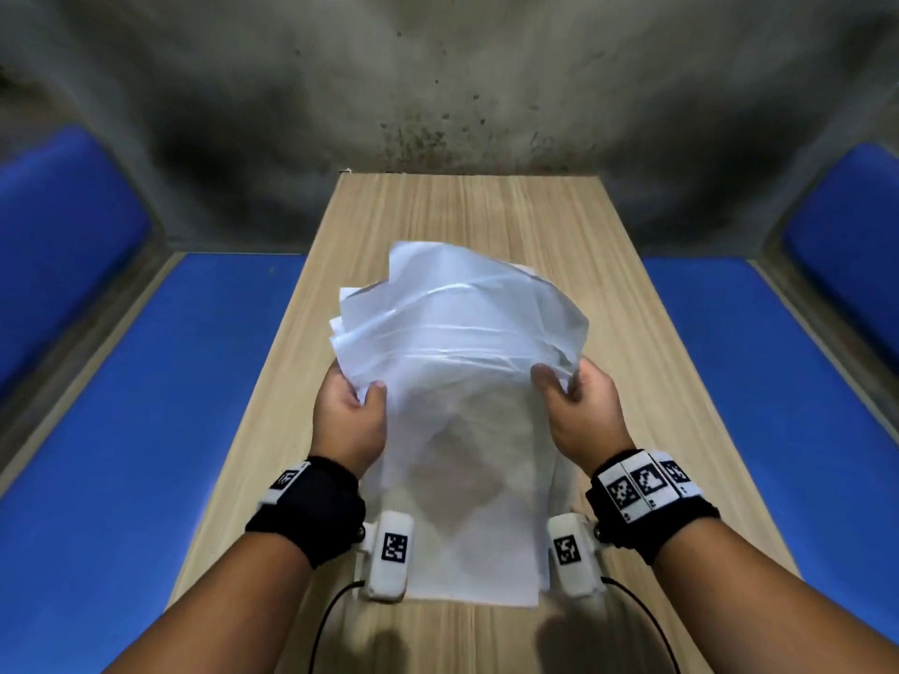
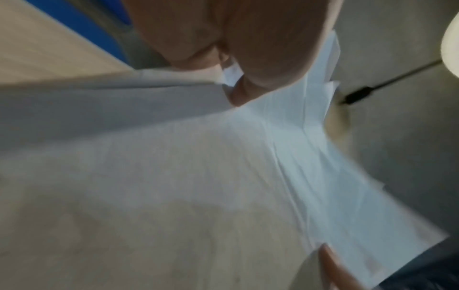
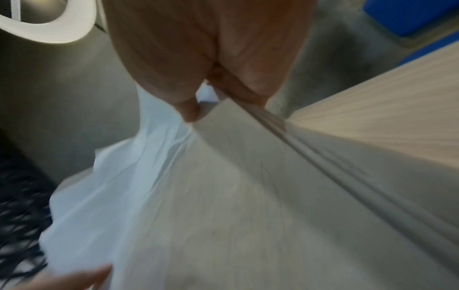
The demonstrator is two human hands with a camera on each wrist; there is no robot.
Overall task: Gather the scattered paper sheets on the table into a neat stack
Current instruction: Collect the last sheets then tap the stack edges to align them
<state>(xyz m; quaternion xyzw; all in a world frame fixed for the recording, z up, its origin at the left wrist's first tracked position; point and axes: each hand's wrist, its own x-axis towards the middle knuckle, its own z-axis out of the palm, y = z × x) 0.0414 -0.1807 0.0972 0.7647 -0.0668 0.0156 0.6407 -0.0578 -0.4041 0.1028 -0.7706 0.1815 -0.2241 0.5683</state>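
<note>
A loose bundle of white paper sheets (image 1: 462,381) is held up over the wooden table (image 1: 486,211), its top edges fanned and uneven, its lower edge near the table's front. My left hand (image 1: 348,411) pinches the bundle's left side, thumb on top. My right hand (image 1: 581,406) pinches the right side the same way. In the left wrist view the sheets (image 2: 174,176) fill the frame below my left hand (image 2: 238,55). The right wrist view shows my right hand (image 3: 211,64) gripping the sheets (image 3: 223,196) at their layered edge.
The narrow wooden table runs away from me to a stained grey wall (image 1: 438,90). Blue padded benches (image 1: 146,430) flank it on both sides. Black cables (image 1: 331,615) trail from the wrist cameras near the front edge.
</note>
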